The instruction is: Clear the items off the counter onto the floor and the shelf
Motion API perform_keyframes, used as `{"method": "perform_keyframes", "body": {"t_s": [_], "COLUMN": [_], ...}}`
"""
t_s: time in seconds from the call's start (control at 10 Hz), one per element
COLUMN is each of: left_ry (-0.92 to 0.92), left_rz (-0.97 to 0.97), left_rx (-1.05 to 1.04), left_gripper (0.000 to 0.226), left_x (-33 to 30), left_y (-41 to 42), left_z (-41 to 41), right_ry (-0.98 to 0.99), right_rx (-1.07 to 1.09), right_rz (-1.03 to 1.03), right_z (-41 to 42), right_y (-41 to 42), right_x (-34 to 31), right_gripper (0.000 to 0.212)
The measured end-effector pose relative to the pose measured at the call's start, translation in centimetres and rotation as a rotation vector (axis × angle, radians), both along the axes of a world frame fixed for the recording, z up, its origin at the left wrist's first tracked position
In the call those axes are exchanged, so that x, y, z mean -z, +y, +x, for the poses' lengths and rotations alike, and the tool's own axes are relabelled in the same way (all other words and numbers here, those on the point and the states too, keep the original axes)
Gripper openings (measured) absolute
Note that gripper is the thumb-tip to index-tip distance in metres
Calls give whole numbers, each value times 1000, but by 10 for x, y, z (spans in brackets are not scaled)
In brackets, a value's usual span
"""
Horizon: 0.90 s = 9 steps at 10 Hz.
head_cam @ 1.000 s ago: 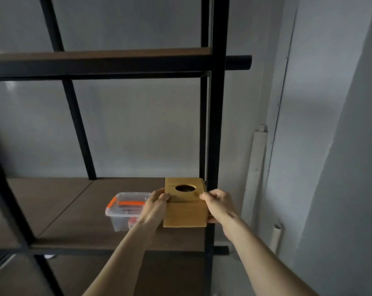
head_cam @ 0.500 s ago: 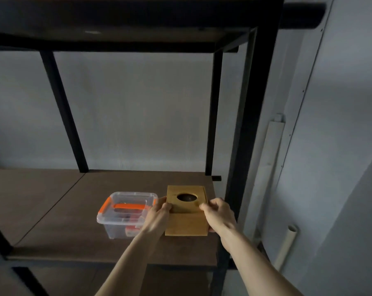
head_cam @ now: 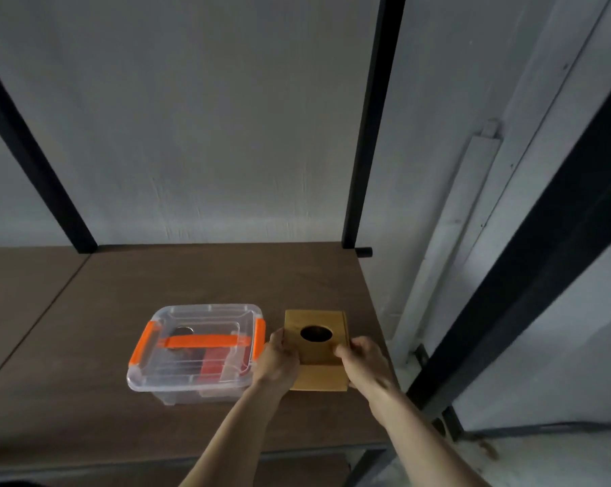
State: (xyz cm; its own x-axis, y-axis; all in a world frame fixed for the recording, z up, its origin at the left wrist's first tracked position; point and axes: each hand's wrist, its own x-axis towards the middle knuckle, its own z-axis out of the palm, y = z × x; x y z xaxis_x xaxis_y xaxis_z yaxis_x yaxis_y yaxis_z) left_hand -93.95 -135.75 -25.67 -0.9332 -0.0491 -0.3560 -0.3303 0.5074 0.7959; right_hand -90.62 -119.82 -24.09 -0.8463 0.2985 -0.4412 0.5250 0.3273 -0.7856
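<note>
- Wooden box (head_cam: 318,349), one of it, light yellow-brown with a single round hole in its top, sits on the shelf (head_cam: 191,275) close to the right edge and toward the front.
- Whether its base rests flat on the board or is held just above it cannot be told.
- Two bare hands grasp this box, one on each side.
- The left hand (head_cam: 278,360) presses against the box's left face, fingers curled over the top edge.
- The right hand (head_cam: 365,362) clasps the right face, with fingertips lying on the top near the hole.
- One clear plastic container (head_cam: 195,349) stands just beside the box, on its left, with a narrow gap where the left hand fits between them.
- The container has a see-through lid, two orange side latches and one orange handle strip across the lid; something red and something dark show dimly inside.
- The shelf board is brown, with one seam running diagonally at its left part.
- Three black metal posts of the rack show: one slanting at the back left corner (head_cam: 33,163), one upright at the back right corner (head_cam: 374,121), and one thick post leaning at the front right (head_cam: 528,293).
- A pale grey wall (head_cam: 209,117) stands behind the rack, and one white pipe-like strip (head_cam: 451,240) runs up it to the right of the shelf.
</note>
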Motion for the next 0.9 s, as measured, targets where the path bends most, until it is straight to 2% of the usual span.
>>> {"method": "perform_keyframes", "body": {"t_s": [0.2,0.3,0.4,0.5,0.6,0.7,0.8,0.9], "left_ry": [-24,-72,-76,-61,-38,-51,45,187], "left_rz": [-51,27,24,-11,-5,-58,-127,-206], "left_rx": [67,14,26,55,33,72,111,217], "left_gripper": [36,44,56,41,43,57,45,46], "left_x": [34,42,56,67,78,76,47,29], "left_y": [7,11,12,10,6,0,3,2], "left_z": [-14,-8,-5,-4,-3,0,9,15], "right_ry": [-11,-31,-55,-60,-42,-24,1,50], "right_rx": [-70,-103,-138,-156,-184,-224,-296,-359], "right_rz": [19,32,63,75,93,191,412,534], "right_z": [-13,-15,-13,-11,-6,-3,3,10], "right_y": [5,8,10,11,9,6,5,1], "right_x": [27,39,50,58,57,50,41,29], "right_gripper": [28,32,40,41,42,55,70,73]}}
